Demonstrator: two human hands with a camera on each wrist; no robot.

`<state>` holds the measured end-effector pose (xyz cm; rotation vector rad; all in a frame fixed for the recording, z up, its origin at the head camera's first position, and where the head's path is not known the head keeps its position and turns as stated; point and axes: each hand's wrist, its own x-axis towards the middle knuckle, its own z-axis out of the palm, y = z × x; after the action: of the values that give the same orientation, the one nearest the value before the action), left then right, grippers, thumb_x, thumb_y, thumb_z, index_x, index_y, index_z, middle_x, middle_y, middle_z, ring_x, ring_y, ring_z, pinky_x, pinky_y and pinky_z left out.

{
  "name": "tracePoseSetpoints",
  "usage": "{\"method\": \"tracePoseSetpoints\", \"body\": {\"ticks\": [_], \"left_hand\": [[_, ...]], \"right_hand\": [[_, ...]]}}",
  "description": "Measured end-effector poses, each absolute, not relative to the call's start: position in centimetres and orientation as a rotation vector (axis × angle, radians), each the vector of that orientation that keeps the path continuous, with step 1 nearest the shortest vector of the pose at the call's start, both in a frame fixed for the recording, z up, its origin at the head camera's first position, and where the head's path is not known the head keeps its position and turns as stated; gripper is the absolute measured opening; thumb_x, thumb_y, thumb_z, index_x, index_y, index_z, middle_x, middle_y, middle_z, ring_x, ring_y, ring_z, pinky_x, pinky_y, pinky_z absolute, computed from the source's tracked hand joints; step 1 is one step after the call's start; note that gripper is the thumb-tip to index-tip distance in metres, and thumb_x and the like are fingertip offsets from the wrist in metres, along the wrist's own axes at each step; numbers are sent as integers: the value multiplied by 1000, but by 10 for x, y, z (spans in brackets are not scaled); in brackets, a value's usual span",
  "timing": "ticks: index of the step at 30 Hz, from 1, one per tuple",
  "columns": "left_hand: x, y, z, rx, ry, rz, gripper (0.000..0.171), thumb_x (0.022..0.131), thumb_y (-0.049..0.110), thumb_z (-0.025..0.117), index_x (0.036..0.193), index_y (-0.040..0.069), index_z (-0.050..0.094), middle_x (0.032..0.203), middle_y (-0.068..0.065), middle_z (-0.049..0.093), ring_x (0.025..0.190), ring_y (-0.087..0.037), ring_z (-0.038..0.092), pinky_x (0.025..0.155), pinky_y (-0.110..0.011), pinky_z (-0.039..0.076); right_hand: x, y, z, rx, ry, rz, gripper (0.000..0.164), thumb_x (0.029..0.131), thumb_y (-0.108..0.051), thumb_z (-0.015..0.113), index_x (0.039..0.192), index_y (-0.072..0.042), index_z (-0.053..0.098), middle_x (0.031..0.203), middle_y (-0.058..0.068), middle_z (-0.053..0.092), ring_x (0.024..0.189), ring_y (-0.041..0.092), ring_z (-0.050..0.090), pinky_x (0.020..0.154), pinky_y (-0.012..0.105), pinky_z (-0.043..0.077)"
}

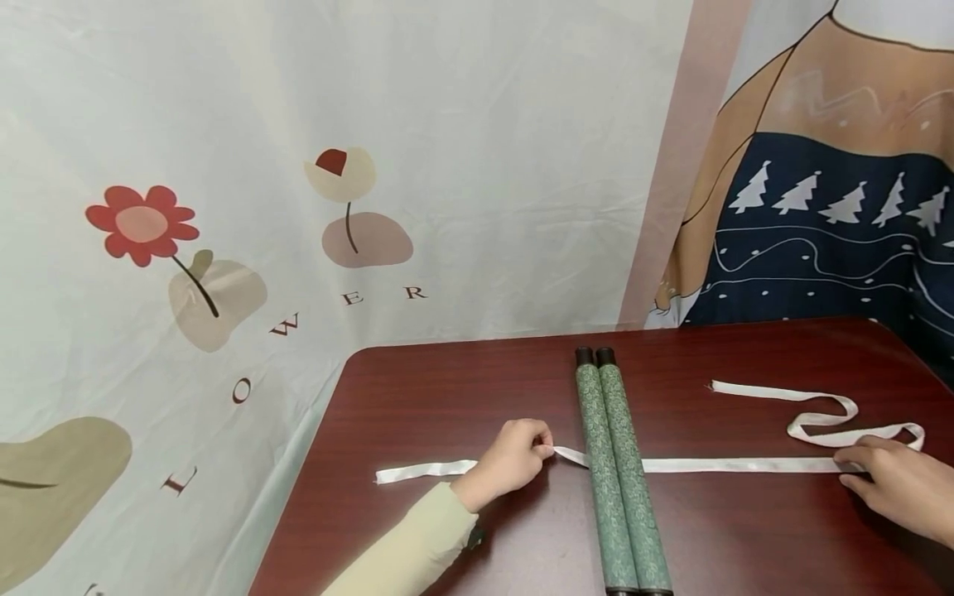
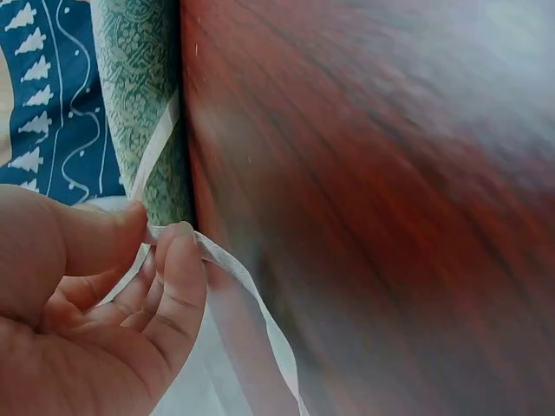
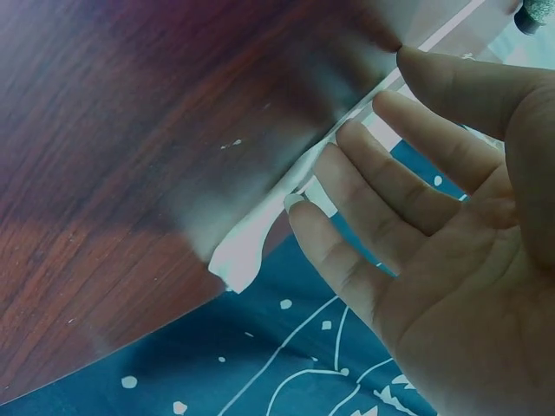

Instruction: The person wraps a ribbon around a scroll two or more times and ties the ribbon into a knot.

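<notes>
Two hands (image 1: 514, 455) (image 1: 894, 484) at white ribbon (image 1: 745, 465), well inside the table's far edge (image 1: 477, 344).

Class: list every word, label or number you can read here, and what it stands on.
"L O W E R": dark red letters on the pale cloth.
One mark at the head view's bottom left, on that cloth: cut off, unreadable.
None visible on the green rolls, white ribbon or table.
</notes>
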<state>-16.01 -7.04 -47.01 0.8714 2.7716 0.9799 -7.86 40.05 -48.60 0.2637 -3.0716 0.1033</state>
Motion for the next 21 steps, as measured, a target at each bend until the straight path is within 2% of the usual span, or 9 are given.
{"method": "tracePoseSetpoints", "body": {"ticks": [7,12,15,19,21], "left_hand": [[-161,-89,-468,728,2753,1187,18,81,2,66,69,14,58,59,6,51,52,-5,45,49,-19,39],[-161,-101,-465,576,2605,1470,16,84,-2,62,72,7,56,59,-2,52,47,-7,49,42,-18,39],[-161,-108,-462,468,2517,1611,13,86,-3,60,75,1,56,62,-8,52,48,-10,47,42,-18,37],[-159,-117,-451,389,2519,1688,8,85,-6,59,77,-6,56,64,-20,55,52,-21,51,45,-19,38],[-156,-121,-442,371,2541,1696,6,85,-7,58,79,-9,56,68,-27,57,56,-30,55,47,-24,46]], "right_hand": [[-79,400,-487,267,-3051,95,24,62,-7,80,79,3,66,74,12,60,68,28,59,60,49,50],[-80,400,-488,247,-3077,77,29,63,-8,80,84,8,65,77,16,58,70,32,59,63,52,49],[-80,401,-489,252,-3076,78,30,64,-7,79,84,10,65,77,15,57,70,32,58,63,51,49],[-80,402,-490,292,-3054,84,25,65,-6,78,81,8,65,75,11,57,67,27,57,61,48,50],[-80,403,-490,316,-3040,94,22,65,-5,78,80,5,66,74,10,56,66,25,57,59,46,50]]}}
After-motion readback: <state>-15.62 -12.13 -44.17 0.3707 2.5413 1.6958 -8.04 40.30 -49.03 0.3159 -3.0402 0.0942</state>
